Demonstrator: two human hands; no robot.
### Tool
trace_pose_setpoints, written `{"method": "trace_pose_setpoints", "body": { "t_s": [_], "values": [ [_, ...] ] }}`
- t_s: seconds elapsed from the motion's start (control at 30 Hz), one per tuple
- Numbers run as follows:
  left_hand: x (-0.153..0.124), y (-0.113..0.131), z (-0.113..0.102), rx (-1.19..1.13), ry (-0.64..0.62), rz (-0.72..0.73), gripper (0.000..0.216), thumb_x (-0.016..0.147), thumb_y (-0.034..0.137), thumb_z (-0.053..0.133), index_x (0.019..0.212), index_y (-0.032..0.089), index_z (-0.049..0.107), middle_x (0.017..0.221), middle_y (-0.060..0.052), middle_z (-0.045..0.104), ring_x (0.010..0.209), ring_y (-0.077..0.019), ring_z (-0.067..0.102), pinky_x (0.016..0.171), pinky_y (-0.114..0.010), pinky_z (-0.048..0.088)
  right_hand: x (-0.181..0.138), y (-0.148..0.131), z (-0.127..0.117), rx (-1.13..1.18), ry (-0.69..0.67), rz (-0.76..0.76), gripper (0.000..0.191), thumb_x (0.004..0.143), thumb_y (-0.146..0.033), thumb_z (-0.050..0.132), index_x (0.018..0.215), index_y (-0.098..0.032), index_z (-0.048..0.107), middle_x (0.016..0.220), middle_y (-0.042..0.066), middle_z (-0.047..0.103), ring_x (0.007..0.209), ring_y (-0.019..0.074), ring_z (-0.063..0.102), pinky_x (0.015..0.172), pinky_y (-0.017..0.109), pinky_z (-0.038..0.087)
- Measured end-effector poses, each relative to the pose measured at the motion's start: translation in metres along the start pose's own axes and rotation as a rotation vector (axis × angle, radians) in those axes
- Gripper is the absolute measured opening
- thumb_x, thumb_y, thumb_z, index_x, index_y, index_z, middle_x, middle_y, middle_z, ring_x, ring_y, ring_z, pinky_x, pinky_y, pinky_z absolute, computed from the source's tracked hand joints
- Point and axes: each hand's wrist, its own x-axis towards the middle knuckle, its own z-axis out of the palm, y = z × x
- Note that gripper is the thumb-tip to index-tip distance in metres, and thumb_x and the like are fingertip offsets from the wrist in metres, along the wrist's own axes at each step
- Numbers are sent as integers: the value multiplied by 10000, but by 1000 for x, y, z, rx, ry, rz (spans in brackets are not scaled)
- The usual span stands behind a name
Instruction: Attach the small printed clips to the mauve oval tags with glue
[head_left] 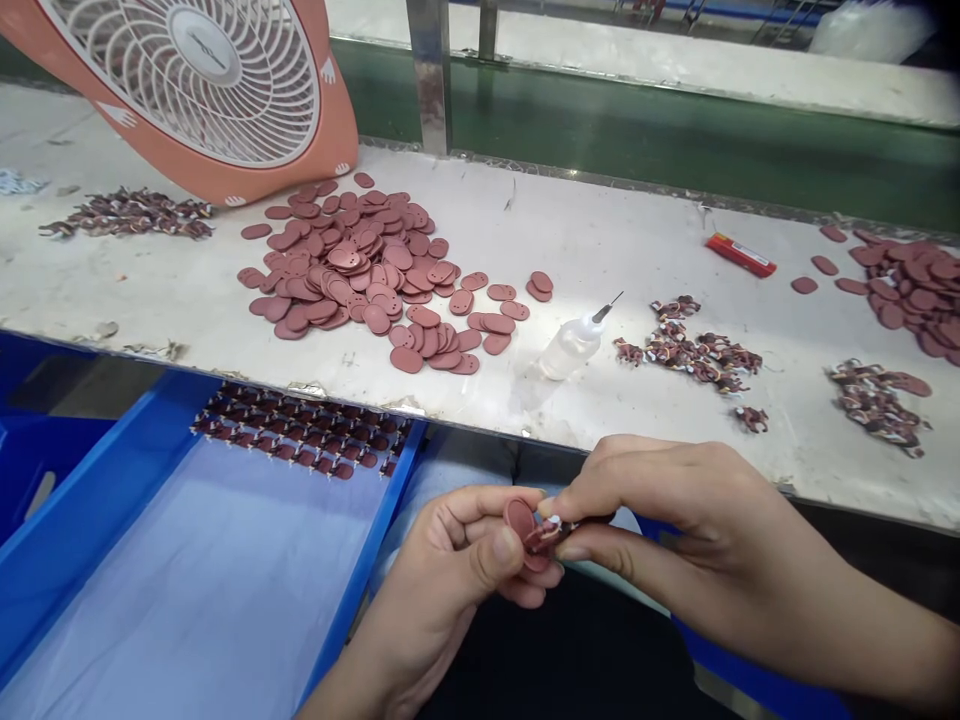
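Note:
Between the thumb and fingers of my left hand point(469, 560) are reddish-brown oval discs point(517, 516), apparently more than one. My right hand point(664, 510) is closed with thumb and index finger on a small dark-brown and white figurine point(550, 530), which touches the discs; its lower side is hidden. Both hands meet just in front of the bench edge. On the bench beyond them stands a clear squeeze bottle point(571, 348) with a needle tip. Loose figurines point(694, 350) lie to its right, and a big pile of oval discs point(352, 260) spreads to its left.
A blue tray point(367, 590) below the bench holds rows of figurines on discs point(292, 430) at its far end. An orange fan point(300, 170) stands at back left. More discs point(919, 275), figurines point(877, 405) and a red packet point(741, 255) lie toward the right.

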Motion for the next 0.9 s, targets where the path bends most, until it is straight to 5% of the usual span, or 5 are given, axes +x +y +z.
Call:
{"method": "trace_pose_setpoints", "body": {
  "t_s": [0.57, 0.9],
  "values": [
    [-3, -7, -2, -108, 63, -31, 342, 679, 418, 873, 917, 185, 799, 588, 15, 661, 549, -77, 610, 569, -160, 479, 5, -4, 6, -37, -47, -110, 191, 940, -65, 594, 967, -252, 625, 913, -55, 738, 801, 87, 664, 757, 189, 510],
    [10, -13, -17, -135, 23, -75, 314, 625, 372, 889, 845, 169, 793, 546, -2, 696, 519, -101, 669, 496, -140, 461, 4, -1, 12, -168, 67, -185, 111, 961, -149, 578, 963, -235, 648, 789, 14, 722, 675, 130, 659, 602, 209, 507]
  ]
}}
